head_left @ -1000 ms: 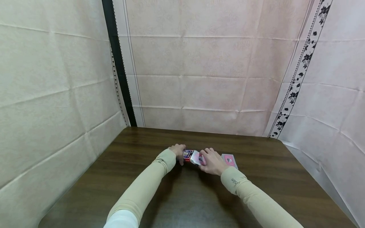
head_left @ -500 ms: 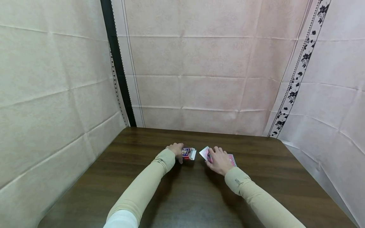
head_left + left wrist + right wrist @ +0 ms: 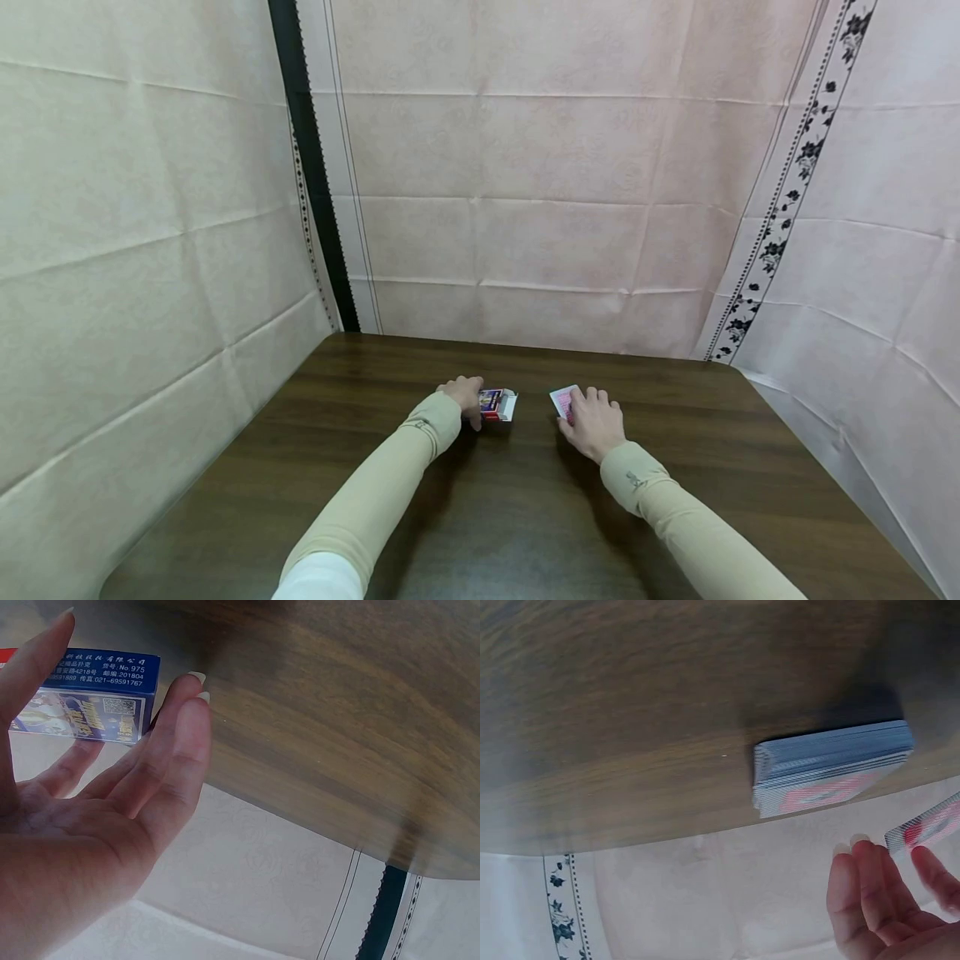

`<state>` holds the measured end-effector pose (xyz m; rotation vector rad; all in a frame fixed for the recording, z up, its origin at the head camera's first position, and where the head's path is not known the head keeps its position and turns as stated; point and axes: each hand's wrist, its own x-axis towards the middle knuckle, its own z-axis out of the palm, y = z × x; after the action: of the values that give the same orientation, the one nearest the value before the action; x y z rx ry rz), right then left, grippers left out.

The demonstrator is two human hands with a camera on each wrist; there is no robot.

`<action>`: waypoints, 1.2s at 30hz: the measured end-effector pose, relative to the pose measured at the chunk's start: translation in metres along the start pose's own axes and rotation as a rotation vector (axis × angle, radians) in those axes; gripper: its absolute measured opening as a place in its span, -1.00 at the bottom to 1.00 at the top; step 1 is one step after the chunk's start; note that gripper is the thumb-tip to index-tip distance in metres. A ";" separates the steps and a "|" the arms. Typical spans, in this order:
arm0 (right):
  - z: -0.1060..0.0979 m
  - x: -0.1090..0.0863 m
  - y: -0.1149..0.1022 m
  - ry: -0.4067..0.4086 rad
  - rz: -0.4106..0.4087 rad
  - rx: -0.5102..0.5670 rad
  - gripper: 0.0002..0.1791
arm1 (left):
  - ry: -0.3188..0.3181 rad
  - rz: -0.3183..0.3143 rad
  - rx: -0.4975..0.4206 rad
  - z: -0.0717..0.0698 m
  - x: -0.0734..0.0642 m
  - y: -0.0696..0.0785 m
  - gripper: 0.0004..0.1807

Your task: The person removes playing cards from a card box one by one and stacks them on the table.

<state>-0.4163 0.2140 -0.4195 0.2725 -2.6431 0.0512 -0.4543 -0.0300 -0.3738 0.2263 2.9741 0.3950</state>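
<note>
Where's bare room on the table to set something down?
The tabletop is bare between the left sleeve and right sleeve, between the card box and held cards, and before the back cloth. It's crowded where the left hand grips the card box and around the right hand, near the card stack.

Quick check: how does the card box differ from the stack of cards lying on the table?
Surface: the card box is mostly blue with printed lettering, while the stack of cards shows reddish patterned backs and layered edges. Hold: the card box sits between the thumb and fingers of the left hand, while the stack of cards lies on the table, untouched. Both are roughly rectangular blocks.
</note>
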 end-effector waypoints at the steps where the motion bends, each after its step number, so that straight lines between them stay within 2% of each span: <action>1: 0.001 0.000 0.001 0.006 0.011 0.000 -0.56 | 0.000 -0.001 0.001 0.000 0.000 0.000 -0.24; 11: 0.006 -0.002 0.012 0.005 0.079 -0.017 -0.49 | -0.006 -0.012 -0.013 0.002 0.002 -0.001 -0.25; 20: 0.006 -0.006 0.023 -0.037 0.124 -0.037 -0.42 | -0.002 -0.005 -0.007 0.001 0.001 -0.002 -0.25; 26: 0.005 -0.007 0.027 -0.096 0.153 -0.043 -0.36 | -0.005 -0.006 -0.010 0.001 0.001 -0.001 -0.25; 36: 0.005 -0.008 0.029 -0.119 0.196 -0.035 -0.44 | -0.017 -0.007 -0.021 0.005 0.003 -0.001 -0.27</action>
<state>-0.4180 0.2430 -0.4276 0.0043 -2.7776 0.0536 -0.4567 -0.0288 -0.3787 0.2159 2.9520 0.4208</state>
